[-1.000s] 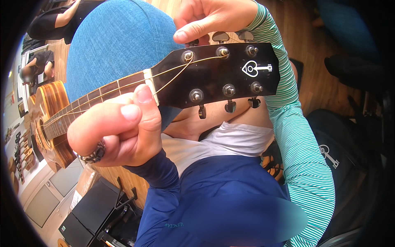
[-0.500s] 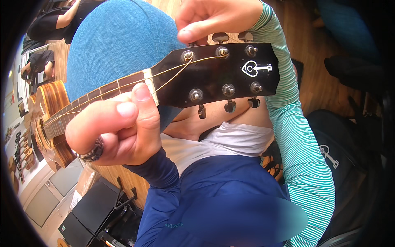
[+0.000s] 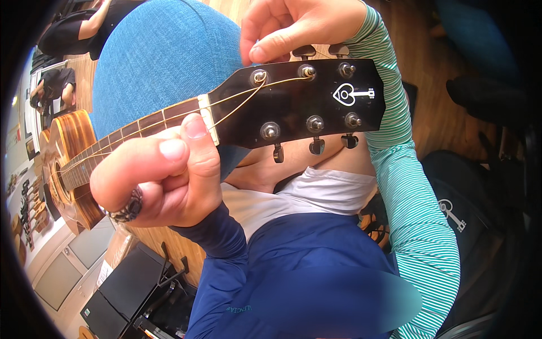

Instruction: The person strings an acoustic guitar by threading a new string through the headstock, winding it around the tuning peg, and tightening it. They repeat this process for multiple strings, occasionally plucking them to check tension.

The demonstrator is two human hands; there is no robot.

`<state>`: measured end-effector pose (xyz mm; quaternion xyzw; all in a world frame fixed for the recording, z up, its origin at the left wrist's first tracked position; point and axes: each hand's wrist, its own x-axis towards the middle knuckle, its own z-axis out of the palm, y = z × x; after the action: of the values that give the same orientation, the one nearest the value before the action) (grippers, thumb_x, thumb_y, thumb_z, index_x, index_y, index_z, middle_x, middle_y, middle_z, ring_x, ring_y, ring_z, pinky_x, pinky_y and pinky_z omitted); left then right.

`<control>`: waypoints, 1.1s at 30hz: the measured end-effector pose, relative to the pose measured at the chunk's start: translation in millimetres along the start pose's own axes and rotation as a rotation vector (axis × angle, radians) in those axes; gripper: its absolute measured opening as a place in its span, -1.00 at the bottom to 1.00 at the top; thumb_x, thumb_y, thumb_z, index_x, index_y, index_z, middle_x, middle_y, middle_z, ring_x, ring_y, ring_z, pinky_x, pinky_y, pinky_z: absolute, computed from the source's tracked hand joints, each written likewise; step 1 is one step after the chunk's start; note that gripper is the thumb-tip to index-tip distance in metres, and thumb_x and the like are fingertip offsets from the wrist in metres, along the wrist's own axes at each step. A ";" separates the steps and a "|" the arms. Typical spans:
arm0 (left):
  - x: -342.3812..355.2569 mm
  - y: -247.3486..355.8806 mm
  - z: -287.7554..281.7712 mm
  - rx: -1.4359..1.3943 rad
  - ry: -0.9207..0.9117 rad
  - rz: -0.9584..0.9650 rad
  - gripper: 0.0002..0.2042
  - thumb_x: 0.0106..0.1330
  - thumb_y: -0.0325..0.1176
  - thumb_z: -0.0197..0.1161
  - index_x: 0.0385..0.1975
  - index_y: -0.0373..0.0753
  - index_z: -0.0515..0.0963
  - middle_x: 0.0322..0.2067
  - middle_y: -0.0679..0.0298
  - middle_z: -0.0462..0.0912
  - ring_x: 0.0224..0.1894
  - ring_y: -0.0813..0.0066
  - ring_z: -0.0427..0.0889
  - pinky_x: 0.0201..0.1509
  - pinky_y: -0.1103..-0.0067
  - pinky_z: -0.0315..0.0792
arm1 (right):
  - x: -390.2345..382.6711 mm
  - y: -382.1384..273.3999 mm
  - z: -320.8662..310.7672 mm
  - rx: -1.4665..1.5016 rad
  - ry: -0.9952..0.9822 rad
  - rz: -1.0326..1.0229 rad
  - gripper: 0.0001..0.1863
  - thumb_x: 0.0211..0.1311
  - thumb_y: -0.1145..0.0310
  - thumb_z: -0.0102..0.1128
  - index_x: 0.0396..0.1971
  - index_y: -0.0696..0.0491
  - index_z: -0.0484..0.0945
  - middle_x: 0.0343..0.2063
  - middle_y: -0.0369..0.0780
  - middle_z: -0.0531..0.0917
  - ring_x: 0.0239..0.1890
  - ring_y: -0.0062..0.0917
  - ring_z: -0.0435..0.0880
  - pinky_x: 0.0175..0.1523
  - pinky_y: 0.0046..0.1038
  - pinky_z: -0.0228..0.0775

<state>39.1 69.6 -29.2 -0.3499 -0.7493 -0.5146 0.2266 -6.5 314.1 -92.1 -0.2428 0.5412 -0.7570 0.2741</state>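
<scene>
A guitar's black headstock (image 3: 330, 107) with a white heart-shaped key emblem points to the right. Its neck (image 3: 141, 125) runs down left to a striped brown wooden body (image 3: 76, 138). Near the white nut (image 3: 206, 113), my left hand (image 3: 161, 178) is closed, thumb and index finger together over a guitar string. Two strings (image 3: 237, 97) reach posts on the far side; the other posts look bare. At that far edge, my right hand (image 3: 299, 28) pinches the tuning peg closest to the nut, which its fingers mostly hide. Two more pegs (image 3: 305, 52) show beside it.
A round blue fabric seat or cushion (image 3: 164, 62) lies behind the neck. Black equipment (image 3: 121, 288) stands at lower left, a black bag (image 3: 474, 220) with a key emblem at right. Other people (image 3: 84, 28) are at upper left, beside a bench (image 3: 42, 237).
My right hand's fingers have shifted and straightened slightly around the tuning peg, with the thumb a little farther right. My left hand and the guitar look nearly still.
</scene>
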 end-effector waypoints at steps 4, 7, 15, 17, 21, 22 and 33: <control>-1.8 1.4 8.5 -0.046 0.044 -0.027 -0.59 0.13 -0.75 0.33 -0.17 -0.18 0.32 -0.72 0.26 0.52 -0.67 0.71 0.51 -0.43 0.80 0.45 | -0.5 0.0 2.5 -0.120 0.091 -0.029 -0.65 0.27 0.20 0.39 -0.23 0.23 0.64 -0.47 -0.32 0.69 -0.47 -0.74 0.59 -0.38 -0.69 0.44; -1.0 -4.5 -1.3 -0.022 -0.014 0.013 -0.59 0.13 -0.76 0.31 -0.17 -0.19 0.31 -0.73 0.26 0.51 -0.68 0.73 0.49 -0.45 0.80 0.43 | 2.7 -19.5 -1.6 -0.304 -0.003 0.123 -0.65 0.31 0.17 0.35 -0.22 0.21 0.64 -0.50 -0.32 0.67 -0.49 -0.76 0.56 -0.42 -0.67 0.37; -4.6 1.4 -1.4 -0.025 0.031 -0.047 -0.61 0.05 -0.76 0.41 -0.30 -0.16 0.39 -0.52 0.19 0.58 -0.52 0.53 0.60 -0.33 0.65 0.54 | 2.1 18.3 -16.9 0.045 -0.178 -0.146 -0.66 0.36 0.41 0.24 0.07 0.21 0.51 -0.27 -0.25 0.70 -0.28 -0.73 0.61 -0.20 -0.70 0.47; -1.8 4.0 4.5 -0.097 0.046 -0.083 -0.61 0.05 -0.76 0.40 -0.30 -0.16 0.38 -0.52 0.20 0.58 -0.52 0.54 0.60 -0.33 0.65 0.54 | -5.2 21.2 -19.4 0.094 -0.151 -0.147 -0.65 0.35 0.48 0.24 0.08 0.26 0.50 -0.18 -0.20 0.70 -0.17 -0.70 0.63 -0.08 -0.71 0.51; -7.2 4.6 3.3 -0.037 0.065 -0.065 -0.60 0.08 -0.76 0.37 -0.25 -0.16 0.35 -0.60 0.25 0.53 -0.58 0.60 0.56 -0.36 0.68 0.52 | -6.2 4.3 -10.9 -0.003 -0.116 -0.017 -0.64 0.34 0.44 0.27 0.06 0.30 0.51 -0.27 -0.23 0.72 -0.22 -0.70 0.65 -0.12 -0.70 0.52; -4.4 3.6 6.5 -0.021 0.069 -0.043 -0.59 0.11 -0.76 0.34 -0.21 -0.16 0.33 -0.68 0.30 0.48 -0.63 0.65 0.52 -0.39 0.71 0.50 | -10.3 -1.8 -7.4 -0.054 -0.068 0.020 -0.63 0.34 0.42 0.28 0.04 0.31 0.52 -0.30 -0.24 0.73 -0.24 -0.70 0.66 -0.13 -0.70 0.52; -1.5 3.2 6.1 -0.043 0.043 -0.037 -0.57 0.13 -0.74 0.32 -0.14 -0.17 0.29 -0.68 0.12 0.59 -0.61 0.55 0.63 -0.39 0.71 0.53 | 11.2 3.2 -5.1 -0.252 -0.068 -0.072 -0.68 0.40 0.23 0.23 -0.08 0.20 0.60 -0.53 -0.33 0.66 -0.48 -0.73 0.57 -0.37 -0.66 0.40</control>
<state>42.6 75.6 -30.5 -0.3295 -0.7395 -0.5420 0.2253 -17.6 309.1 -95.8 -0.3201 0.6132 -0.6837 0.2325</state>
